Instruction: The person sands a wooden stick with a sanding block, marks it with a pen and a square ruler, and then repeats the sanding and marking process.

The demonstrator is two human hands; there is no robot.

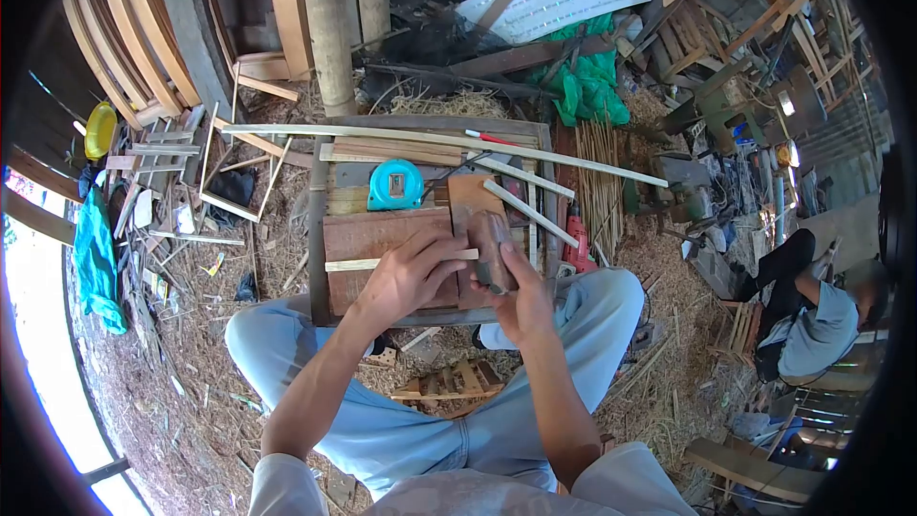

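My left hand [416, 269] is closed around a thin pale wood strip [351, 266], which sticks out on both sides of my fingers. In my right hand [523, 302] is a dark brown wooden block [493, 250] with rounded ends, held at a tilt. The strip's right end meets or nearly meets this block; contact cannot be made out. Both hands are over a reddish-brown board [382, 229] on a low worktable [319, 272]. Just beyond them sits a teal tape measure [394, 184]. A lighter brown wood piece [470, 191] lies partly behind the block.
Long pale strips [439, 139] cross the table's far side, one overhanging the right edge. A red tool [576, 244] stands by that edge. Wooden frames [244, 191] and shavings cover the floor at left. Another person [817, 330] sits at far right.
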